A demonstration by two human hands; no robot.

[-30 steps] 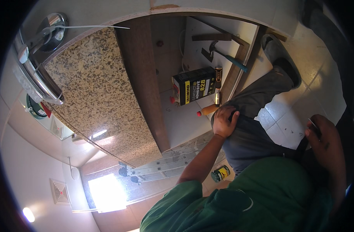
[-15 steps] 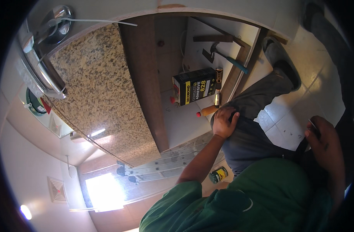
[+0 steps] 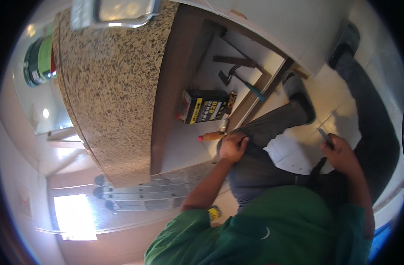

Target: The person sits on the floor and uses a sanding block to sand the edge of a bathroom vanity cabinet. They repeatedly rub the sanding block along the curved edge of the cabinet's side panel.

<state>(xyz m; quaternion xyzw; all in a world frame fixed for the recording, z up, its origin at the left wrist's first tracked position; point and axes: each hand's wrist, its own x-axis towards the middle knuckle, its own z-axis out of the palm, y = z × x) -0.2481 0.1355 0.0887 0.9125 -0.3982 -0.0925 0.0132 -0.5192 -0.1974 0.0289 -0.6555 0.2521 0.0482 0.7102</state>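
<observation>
My left hand (image 3: pixel 234 146) rests on my bent knee, fingers laid over the dark trousers and thumb apart; it holds nothing. On the right, above the floor tiles, my right hand (image 3: pixel 341 154) is closed around a slim grey flat tool (image 3: pixel 324 136), whose kind I cannot make out. Just beyond my left hand lies an amber handle-like piece with a red end (image 3: pixel 211 136). Next to it are a black-and-orange-handled tool (image 3: pixel 231 102) with a shiny shaft and a black-and-yellow rectangular adhesive tin (image 3: pixel 205 107). Farther off lies a hammer (image 3: pixel 251 89) with a teal handle.
A speckled granite countertop (image 3: pixel 113 88) overhangs the open cabinet (image 3: pixel 177 152) on the left. Wood strips (image 3: pixel 235 60) lie inside. A folded ladder (image 3: pixel 153 192), a small yellow-labelled can (image 3: pixel 214 213) and a green bucket (image 3: pixel 38 62) stand around. A shiny metal-edged object (image 3: pixel 127 11) sits atop the counter.
My view has shifted, so the cabinet and its contents appear farther left. My right hand has come up and forward, with the grey tool now more visible. My left hand stays on the knee.
</observation>
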